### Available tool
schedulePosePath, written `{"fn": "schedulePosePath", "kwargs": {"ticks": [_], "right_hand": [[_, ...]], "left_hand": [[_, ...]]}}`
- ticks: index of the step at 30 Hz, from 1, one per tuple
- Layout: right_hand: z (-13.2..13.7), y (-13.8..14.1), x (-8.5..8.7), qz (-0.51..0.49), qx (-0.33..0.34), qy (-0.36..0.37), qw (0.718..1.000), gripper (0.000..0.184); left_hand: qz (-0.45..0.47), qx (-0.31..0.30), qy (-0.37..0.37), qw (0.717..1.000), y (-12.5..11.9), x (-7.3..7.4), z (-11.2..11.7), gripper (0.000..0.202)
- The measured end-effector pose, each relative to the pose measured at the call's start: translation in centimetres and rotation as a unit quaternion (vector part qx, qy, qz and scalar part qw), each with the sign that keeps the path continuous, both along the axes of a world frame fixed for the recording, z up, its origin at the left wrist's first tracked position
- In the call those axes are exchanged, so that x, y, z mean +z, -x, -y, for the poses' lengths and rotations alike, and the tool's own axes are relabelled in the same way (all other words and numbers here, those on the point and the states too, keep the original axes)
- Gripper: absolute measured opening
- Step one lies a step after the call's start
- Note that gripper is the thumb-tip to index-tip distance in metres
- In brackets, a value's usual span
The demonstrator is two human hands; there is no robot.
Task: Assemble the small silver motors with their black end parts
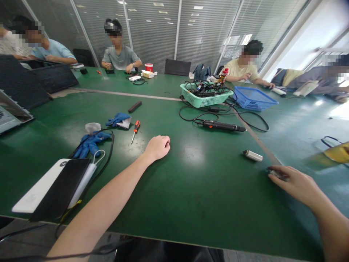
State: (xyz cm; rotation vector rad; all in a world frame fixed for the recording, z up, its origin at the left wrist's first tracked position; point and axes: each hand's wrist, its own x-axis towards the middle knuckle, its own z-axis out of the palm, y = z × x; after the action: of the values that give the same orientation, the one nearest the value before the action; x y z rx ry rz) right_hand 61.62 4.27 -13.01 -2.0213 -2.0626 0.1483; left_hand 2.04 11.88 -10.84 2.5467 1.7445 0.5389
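Observation:
My left hand rests on the green table as a loose fist, with no object showing in it. To its left lies an orange-and-black screwdriver, its shaft toward me. Farther right, my right hand is low over the table, its fingers closed around a small dark and silvery piece. Most of that piece is hidden by the fingers, so its kind cannot be made out. Just beyond the right hand, a short silver cylinder with a dark end lies on its side.
Ahead lie a corded black electric screwdriver, a green basket of cables and a blue basket. Blue gloves, a white power bank and a cable occupy the left. A yellow item is far right. Several people sit around the table.

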Motion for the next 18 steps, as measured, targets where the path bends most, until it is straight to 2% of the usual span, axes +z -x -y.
{"fn": "schedulePosePath", "kwargs": {"ticks": [3, 6, 10, 18], "right_hand": [[0.2, 3.3, 0.6, -0.018, 0.035, -0.003, 0.999, 0.045], [-0.4, 8.7, 1.7, -0.037, 0.087, -0.003, 0.996, 0.046], [-1.7, 15.4, 3.0, -0.054, 0.168, -0.028, 0.984, 0.038], [-3.6, 26.1, 2.9, -0.145, 0.292, -0.067, 0.943, 0.027]], "left_hand": [[0.001, 0.002, 0.005, 1.000, -0.1, 0.1, 0.0, 0.016], [0.001, 0.005, 0.007, 1.000, -0.1, 0.3, 0.2, 0.017], [0.002, 0.005, 0.014, 1.000, -0.1, 0.6, 0.4, 0.017], [0.004, 0.005, 0.007, 1.000, -0.1, 0.5, 0.3, 0.015]]}}
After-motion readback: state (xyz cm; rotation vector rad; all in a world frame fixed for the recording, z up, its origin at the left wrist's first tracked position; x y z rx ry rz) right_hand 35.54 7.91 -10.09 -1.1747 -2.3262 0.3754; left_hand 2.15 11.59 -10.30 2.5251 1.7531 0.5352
